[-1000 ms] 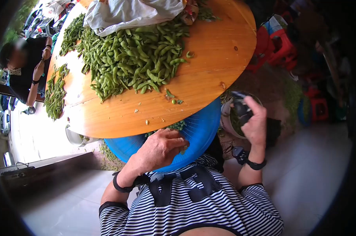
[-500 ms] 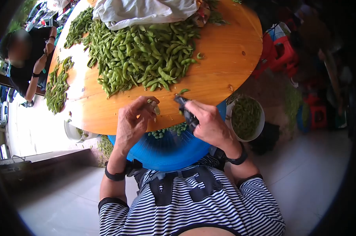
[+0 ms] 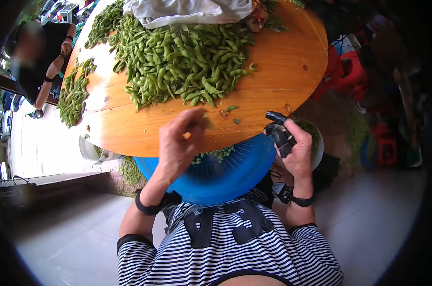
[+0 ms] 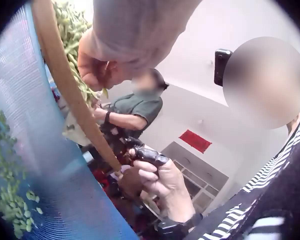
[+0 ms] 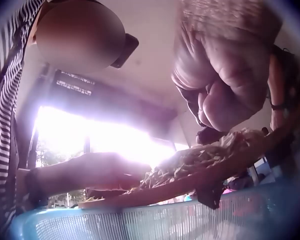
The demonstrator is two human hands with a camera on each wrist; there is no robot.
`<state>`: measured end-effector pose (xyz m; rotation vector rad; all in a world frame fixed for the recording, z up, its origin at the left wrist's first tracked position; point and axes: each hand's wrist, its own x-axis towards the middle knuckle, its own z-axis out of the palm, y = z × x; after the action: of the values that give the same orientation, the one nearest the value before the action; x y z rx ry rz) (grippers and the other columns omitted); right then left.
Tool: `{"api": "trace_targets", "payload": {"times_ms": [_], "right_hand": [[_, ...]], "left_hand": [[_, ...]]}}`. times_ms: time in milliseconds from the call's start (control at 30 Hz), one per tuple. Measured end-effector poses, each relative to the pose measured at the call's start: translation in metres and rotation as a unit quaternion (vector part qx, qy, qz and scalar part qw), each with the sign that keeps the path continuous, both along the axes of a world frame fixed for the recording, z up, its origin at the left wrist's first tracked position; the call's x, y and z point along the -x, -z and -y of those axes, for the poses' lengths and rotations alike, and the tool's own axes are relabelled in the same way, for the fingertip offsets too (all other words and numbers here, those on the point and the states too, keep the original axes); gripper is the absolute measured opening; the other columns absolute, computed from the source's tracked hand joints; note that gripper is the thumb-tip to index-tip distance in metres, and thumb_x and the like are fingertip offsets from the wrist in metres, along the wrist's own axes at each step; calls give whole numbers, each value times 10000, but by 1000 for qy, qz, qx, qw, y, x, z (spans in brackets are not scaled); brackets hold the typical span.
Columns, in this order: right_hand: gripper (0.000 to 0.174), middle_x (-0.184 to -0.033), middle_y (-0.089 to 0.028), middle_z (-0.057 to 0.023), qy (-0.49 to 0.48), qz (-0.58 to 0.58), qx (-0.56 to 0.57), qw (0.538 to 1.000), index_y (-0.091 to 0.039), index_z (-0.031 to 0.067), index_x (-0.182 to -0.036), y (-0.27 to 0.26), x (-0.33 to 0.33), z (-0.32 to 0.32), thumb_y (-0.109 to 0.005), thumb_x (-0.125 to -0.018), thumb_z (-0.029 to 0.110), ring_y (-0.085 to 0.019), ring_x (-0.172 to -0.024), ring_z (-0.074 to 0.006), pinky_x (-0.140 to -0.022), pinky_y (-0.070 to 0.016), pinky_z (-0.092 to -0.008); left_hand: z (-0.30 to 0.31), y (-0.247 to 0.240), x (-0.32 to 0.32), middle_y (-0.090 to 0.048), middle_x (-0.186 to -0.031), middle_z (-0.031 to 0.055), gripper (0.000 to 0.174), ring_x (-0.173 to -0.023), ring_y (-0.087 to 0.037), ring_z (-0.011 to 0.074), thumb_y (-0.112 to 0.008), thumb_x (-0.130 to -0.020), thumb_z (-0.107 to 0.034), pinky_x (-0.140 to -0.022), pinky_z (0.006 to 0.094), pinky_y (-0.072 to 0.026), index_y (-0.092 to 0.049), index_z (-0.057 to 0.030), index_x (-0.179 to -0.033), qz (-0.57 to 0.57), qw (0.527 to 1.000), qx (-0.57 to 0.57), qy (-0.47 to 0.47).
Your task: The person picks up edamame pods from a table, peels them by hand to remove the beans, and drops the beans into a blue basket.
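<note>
My left hand is over the near edge of the wooden table, pinching a blurred green bean pod at its fingertips. In the left wrist view that hand is close to the heap of pods. To the right, my right hand is raised near the table's edge, its fingers bent. Black coverings show around its thumb and finger ends; I cannot tell whether anything is between them. Below the hands, a blue mesh basket contains shelled green beans. A large pile of pods lies on the table.
A white cloth bag sits behind the pile. Behind my right hand stands a white bucket; another pale bucket is under the table's left side. Red stools are at right. Another person works at left.
My right hand came from over the bucket to the left hand, then moved back right. The left hand rose from the basket to the table edge and now has a pod at its fingertips.
</note>
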<state>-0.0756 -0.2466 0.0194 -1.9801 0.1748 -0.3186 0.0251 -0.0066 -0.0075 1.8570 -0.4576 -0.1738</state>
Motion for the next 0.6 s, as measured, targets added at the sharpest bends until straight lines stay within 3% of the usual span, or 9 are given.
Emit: {"api": "trace_targets", "payload": {"times_ms": [167, 233, 300, 333, 367, 433, 500, 533, 600], "right_hand": [[197, -873, -698, -56, 48, -35, -60, 996, -644, -34, -1057, -6, 14, 15, -585, -877, 16, -631, -795, -79, -731, -479, -216], [203, -792, -655, 9, 70, 5, -6, 998, -656, -26, -1031, -3, 18, 18, -551, -868, 33, -468, -584, 12, -506, -347, -163], [178, -774, -649, 14, 77, 12, 10, 997, -661, -17, -993, 3, 25, 23, -546, -869, 38, -463, -578, 9, -508, -351, -168], [169, -819, -673, -17, 67, -19, 1, 998, -660, -23, -998, 4, 29, 27, -554, -873, 17, -544, -677, -33, -614, -415, -192], [161, -863, -697, -49, 57, -48, -7, 997, -658, -28, -1004, 5, 30, 30, -562, -876, -3, -624, -776, -75, -720, -479, -215], [156, -866, -700, -53, 58, -42, -20, 997, -658, -27, -999, 7, 28, 31, -564, -878, -1, -628, -779, -76, -724, -483, -219], [151, -869, -703, -56, 53, -38, -33, 997, -659, -25, -995, 10, 26, 31, -566, -879, 1, -631, -783, -76, -727, -487, -222], [156, -868, -705, -55, 49, -44, -36, 997, -658, -27, -1004, 11, 24, 32, -566, -881, 3, -635, -791, -77, -731, -490, -224], [162, -867, -706, -54, 44, -46, -41, 997, -656, -29, -1014, 11, 20, 32, -567, -883, 5, -639, -799, -77, -735, -494, -227]], "left_hand": [[43, -21, -7, -683, -955, 91, 306, -795, -652, 128, -547, -897, 59, -663, 236, -533, -568, 4, -1197, 18, 999, 6, 42], [37, -17, -12, -680, -984, 108, 334, -797, -651, 140, -543, -896, 64, -674, 242, -536, -550, -2, -1222, 8, 999, -7, 52], [10, -2, -14, -658, -1046, 138, 358, -804, -646, 194, -533, -889, 62, -711, 290, -540, -542, -15, -1238, 163, 983, -85, 25], [-4, 0, -10, -658, -1046, 138, 358, -804, -646, 194, -533, -889, 62, -711, 290, -540, -542, -15, -1238, 164, 982, -87, 27], [-20, 0, -3, -619, -1139, 166, 411, -929, -627, 252, -582, -875, 10, -813, 344, -517, -509, -10, -1279, 183, 970, -158, 24], [-28, 1, 13, -579, -1233, 194, 485, -1053, -608, 309, -631, -862, -43, -915, 398, -494, -475, -5, -1320, 203, 951, -231, 20], [-21, 0, 31, -413, -1423, 242, 773, -1306, -423, 392, -725, -803, -234, -1104, 478, -317, -334, 27, -1417, 255, 907, -324, 90], [-14, 2, 39, -252, -1519, 260, 989, -1425, -226, 403, -730, -744, -398, -1170, 496, -170, -217, 50, -1460, 223, 900, -355, 122], [8, 4, 44, -248, -1514, 274, 942, -1412, -243, 420, -622, -799, -530, -1161, 502, -190, -260, 47, -1450, 257, 878, -380, 132]]}}
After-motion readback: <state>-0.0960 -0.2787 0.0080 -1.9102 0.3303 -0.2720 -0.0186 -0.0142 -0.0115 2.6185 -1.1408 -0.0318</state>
